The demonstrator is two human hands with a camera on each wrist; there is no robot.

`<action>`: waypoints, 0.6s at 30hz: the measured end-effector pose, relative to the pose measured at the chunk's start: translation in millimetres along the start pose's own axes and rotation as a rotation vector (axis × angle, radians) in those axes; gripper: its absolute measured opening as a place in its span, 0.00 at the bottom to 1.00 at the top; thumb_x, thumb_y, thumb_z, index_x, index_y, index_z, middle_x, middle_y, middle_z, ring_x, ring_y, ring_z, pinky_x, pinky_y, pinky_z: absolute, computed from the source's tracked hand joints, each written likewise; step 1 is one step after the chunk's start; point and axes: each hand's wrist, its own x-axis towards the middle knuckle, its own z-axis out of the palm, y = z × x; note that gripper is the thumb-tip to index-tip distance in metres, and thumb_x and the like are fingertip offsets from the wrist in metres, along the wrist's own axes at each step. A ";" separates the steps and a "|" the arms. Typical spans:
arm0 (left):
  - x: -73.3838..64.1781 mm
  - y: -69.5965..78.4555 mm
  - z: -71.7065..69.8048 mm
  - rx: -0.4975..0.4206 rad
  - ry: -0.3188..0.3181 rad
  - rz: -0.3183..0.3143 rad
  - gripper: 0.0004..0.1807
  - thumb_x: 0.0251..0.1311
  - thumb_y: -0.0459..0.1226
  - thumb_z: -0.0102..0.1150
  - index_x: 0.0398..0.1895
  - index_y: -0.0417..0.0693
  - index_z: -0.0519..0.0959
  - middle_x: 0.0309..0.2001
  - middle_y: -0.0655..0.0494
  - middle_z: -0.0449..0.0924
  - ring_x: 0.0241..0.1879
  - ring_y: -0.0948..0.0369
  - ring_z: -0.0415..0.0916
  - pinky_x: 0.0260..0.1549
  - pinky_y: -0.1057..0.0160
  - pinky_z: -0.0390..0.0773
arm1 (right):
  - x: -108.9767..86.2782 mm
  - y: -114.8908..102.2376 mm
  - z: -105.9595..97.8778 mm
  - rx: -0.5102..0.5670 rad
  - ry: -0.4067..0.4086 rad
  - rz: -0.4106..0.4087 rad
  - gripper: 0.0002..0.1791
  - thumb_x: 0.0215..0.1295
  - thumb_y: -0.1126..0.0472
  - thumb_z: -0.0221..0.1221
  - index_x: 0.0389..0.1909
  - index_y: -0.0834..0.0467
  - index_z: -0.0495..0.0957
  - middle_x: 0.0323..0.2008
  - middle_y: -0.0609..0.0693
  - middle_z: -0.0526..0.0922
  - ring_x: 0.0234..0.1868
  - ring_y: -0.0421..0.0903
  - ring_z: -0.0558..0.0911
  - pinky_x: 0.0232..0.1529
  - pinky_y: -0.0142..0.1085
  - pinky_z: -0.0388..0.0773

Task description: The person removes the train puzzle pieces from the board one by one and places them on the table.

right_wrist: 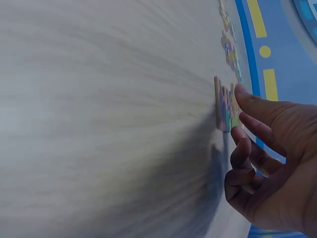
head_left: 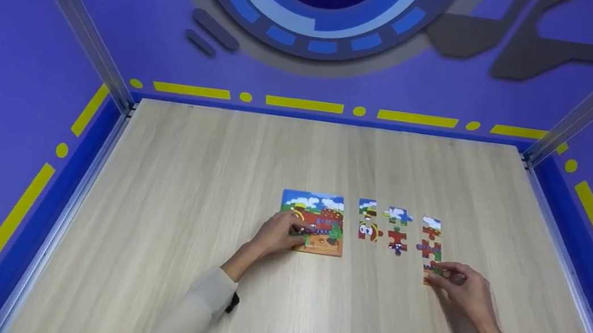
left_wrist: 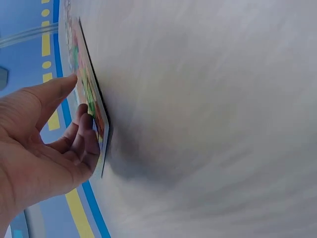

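Observation:
A square puzzle board [head_left: 330, 217] with a cartoon train picture lies mid-table. My left hand [head_left: 277, 233] reaches over its lower left part, thumb and fingers touching it and covering that corner. In the left wrist view, the thumb and bent fingers of my left hand [left_wrist: 54, 129] stand apart at the board [left_wrist: 99, 111], with nothing plainly held. At the lower end of the rightmost column of puzzle pieces, my right hand [head_left: 466, 289] pinches a small puzzle piece [head_left: 434, 270] between thumb and forefinger. The right wrist view shows this right hand [right_wrist: 272, 153] low at the pieces [right_wrist: 222, 106].
Right of the board, two joined train-face pieces [head_left: 367, 231] form one column. A middle column has a cloud piece [head_left: 398, 215] above a red piece [head_left: 397, 240]. The rightmost column includes a red piece [head_left: 429, 249]. Purple walls enclose the wooden table [head_left: 203, 177].

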 end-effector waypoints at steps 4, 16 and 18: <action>-1.7 -6.4 -7.4 0.018 0.061 -0.006 0.14 0.61 0.35 0.70 0.50 0.42 0.87 0.44 0.44 0.82 0.45 0.53 0.78 0.42 0.58 0.77 | 2.6 -9.6 6.7 0.027 -0.018 -0.019 0.16 0.63 0.58 0.70 0.49 0.61 0.85 0.37 0.53 0.83 0.32 0.34 0.75 0.30 0.27 0.71; -2.0 -22.6 -12.3 0.110 0.154 -0.021 0.25 0.58 0.41 0.73 0.59 0.45 0.83 0.66 0.40 0.73 0.67 0.43 0.67 0.63 0.39 0.65 | 19.3 -65.9 60.2 0.113 -0.134 -0.124 0.13 0.65 0.59 0.69 0.49 0.57 0.86 0.44 0.53 0.88 0.37 0.39 0.81 0.36 0.27 0.76; -1.6 -23.5 -13.1 0.119 0.129 -0.024 0.26 0.58 0.41 0.73 0.60 0.46 0.83 0.69 0.39 0.71 0.70 0.42 0.65 0.64 0.37 0.62 | 24.7 -80.3 73.7 0.134 -0.152 -0.160 0.13 0.64 0.60 0.69 0.48 0.57 0.87 0.44 0.52 0.88 0.38 0.40 0.82 0.37 0.27 0.76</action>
